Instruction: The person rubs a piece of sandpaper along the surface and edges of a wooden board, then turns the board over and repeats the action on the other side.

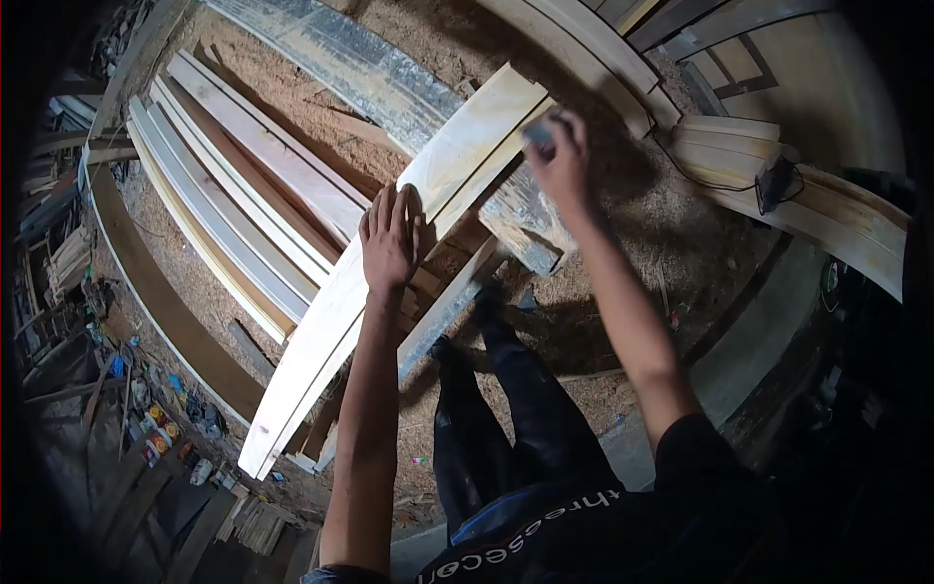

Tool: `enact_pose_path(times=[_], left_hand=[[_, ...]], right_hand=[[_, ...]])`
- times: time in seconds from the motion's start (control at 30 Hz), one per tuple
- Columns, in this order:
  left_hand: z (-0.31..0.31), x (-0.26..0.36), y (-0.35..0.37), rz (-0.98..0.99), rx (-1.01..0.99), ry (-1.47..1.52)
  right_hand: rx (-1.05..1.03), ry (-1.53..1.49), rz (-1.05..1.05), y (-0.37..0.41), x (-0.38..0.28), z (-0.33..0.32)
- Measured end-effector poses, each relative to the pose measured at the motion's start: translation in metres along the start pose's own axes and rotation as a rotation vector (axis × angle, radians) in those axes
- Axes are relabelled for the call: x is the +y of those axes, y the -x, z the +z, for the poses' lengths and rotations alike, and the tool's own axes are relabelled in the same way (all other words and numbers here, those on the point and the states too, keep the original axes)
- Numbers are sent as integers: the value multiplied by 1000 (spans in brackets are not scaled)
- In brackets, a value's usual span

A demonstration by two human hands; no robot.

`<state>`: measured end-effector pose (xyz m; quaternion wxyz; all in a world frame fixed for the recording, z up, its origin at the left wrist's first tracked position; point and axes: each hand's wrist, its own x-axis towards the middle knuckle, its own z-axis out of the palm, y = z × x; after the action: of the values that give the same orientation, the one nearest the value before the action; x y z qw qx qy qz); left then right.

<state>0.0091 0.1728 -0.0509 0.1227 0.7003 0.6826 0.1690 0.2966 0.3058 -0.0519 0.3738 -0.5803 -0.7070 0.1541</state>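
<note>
A long pale wooden plank [321, 321] with a groove along its length lies diagonally across a support in front of me. My left hand [392, 234] rests flat on the plank near its middle, fingers spread and holding nothing. Near the plank's upper right end, my right hand [562, 161] is closed around a small dark grey block [537, 134], at the plank's edge. The hand is slightly blurred. Below the plank stands a worn wooden support [525, 224].
Several long boards [229, 185] lie side by side at the left. A dusty beam [360, 68] runs behind the plank. More planks [808, 185] with a dark corded object [776, 185] are at the right. Sawdust covers the ground; bottles and scraps lie lower left.
</note>
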Motion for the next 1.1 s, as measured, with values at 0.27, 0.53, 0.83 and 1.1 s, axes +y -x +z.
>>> enact_pose_path(times=[0.27, 0.53, 0.83, 1.1], left_hand=[[-3, -3, 2, -10, 32, 106], [-12, -26, 46, -98, 36, 60], [-19, -41, 87, -173, 19, -84], [-19, -36, 102, -223, 52, -76]], right_hand=[[-32, 28, -17, 39, -38, 19], [-33, -17, -124, 30, -39, 15], [-117, -43, -75, 105, -105, 45], [-62, -53, -82, 96, -102, 42]])
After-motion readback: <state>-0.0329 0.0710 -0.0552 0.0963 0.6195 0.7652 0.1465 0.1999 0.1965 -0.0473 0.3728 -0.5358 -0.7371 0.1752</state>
